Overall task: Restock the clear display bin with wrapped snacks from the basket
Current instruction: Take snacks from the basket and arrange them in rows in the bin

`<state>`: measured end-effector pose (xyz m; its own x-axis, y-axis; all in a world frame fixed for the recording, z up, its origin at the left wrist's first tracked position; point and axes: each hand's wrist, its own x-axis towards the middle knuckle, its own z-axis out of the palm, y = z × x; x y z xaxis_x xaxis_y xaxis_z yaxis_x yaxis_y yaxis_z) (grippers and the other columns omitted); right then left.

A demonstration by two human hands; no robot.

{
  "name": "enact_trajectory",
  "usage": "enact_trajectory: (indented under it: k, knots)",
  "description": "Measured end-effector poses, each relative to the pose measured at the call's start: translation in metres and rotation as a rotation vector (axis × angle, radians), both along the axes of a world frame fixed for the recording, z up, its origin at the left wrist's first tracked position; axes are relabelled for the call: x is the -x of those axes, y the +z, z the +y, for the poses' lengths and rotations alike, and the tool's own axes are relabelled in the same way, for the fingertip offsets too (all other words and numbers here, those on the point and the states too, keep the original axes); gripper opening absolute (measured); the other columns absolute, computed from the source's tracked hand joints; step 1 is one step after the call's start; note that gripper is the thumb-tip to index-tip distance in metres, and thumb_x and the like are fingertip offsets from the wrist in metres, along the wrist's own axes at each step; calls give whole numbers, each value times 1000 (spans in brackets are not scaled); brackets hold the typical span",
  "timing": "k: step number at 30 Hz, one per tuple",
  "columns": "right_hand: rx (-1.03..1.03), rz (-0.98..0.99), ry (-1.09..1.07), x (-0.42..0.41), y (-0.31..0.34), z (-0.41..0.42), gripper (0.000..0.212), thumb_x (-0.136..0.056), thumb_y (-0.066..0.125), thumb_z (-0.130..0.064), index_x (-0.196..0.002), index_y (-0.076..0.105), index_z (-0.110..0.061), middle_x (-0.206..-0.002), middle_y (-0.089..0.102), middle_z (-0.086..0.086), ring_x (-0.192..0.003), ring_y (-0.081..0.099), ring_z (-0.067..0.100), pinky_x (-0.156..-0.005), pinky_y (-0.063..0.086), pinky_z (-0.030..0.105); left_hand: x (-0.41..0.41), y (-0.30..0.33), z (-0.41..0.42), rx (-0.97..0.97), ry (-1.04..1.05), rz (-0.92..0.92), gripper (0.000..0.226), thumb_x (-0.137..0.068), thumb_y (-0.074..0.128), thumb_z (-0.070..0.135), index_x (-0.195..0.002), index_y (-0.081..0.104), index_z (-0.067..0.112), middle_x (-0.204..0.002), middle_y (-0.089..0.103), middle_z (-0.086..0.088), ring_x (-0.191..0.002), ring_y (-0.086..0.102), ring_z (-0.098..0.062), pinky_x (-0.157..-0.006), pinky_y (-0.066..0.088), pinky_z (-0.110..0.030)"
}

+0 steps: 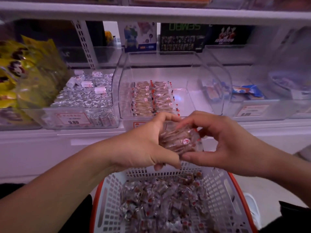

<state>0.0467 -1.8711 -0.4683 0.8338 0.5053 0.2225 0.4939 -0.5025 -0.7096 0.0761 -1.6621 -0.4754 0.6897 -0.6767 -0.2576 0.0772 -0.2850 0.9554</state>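
Both hands are engaged on one load. The left hand curls round the left end of a stack of wrapped snacks, thumb below and fingers over the top. The right hand closes on the right end, thumb beneath and fingers arched above. The grip is narrow and full on each side. The stack appears squared up between the palms, apparently so the packets can go in as a tidy row rather than loose.

The stack is held above the far rim of the basket and just in front of the clear display bin, not yet inside it. The basket, white mesh with an orange rim, sits nearest the person and holds a loose heap of the same packets, so much stock remains.

The bin sits on the shelf beyond the hands. Two upright rows of packets occupy its left half; the right half shows bare floor. In my judgement that gap is where this stack should go, set on edge beside the existing rows.

Left of the bin is a bin of silver-wrapped sweets with a price label; farther left, yellow bags. Right of it lies a bin with blue packets. The view is blurred at the edges.

Risk: packets could slip from the middle of the stack on lifting over the bin's front lip.
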Motion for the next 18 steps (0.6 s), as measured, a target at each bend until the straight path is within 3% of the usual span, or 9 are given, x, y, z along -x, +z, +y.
enact_trajectory:
  k: [5,8,11,13,16,18]
  knots:
    - [166,-175,-111,-28,44,-4,34,-66,84,-29,-95,65,-27,-84,67,-11,-73,62,13,-62,50,32,-21,33,-12,-61,117,-237,37,-81,70,-4,-112,59,14,-90,74,-10,-70,63,-16,-60,52,-33]
    - [185,-277,-144,-59,63,-7,35,-67,86,-30,-96,68,-26,-79,68,-15,-70,62,3,-59,45,12,-54,53,-22,-66,172,-309,26,-86,64,1,-108,61,14,-90,73,-17,-68,64,-16,-62,54,-34]
    - [93,-199,-206,-88,58,-15,34,-68,89,-28,-96,71,-21,-75,69,-12,-60,58,-1,-57,42,11,-83,52,-30,-70,189,-315,26,-87,63,6,-112,63,14,-98,72,-21,-74,65,-19,-72,54,-46]
    - [64,-81,-222,-99,48,-20,29,-68,88,-22,-92,71,-19,-70,68,-10,-54,55,-3,-55,41,12,-97,42,-31,-82,135,-303,29,-87,64,4,-114,63,15,-101,73,-17,-76,66,-18,-72,54,-43]
    - [318,-140,-294,-109,41,-25,29,-65,85,-29,-89,69,-24,-72,69,-12,-63,61,1,-57,44,16,-121,31,-27,-239,-60,-363,51,-81,72,11,-126,54,27,-107,72,3,-94,70,-15,-85,58,-40]
    - [449,-212,-336,-113,45,-23,29,-63,76,-35,-89,65,-27,-75,68,-11,-68,59,7,-63,46,21,-138,25,-25,-331,-104,-463,51,-78,78,14,-124,56,23,-107,69,3,-97,68,-13,-86,57,-39]
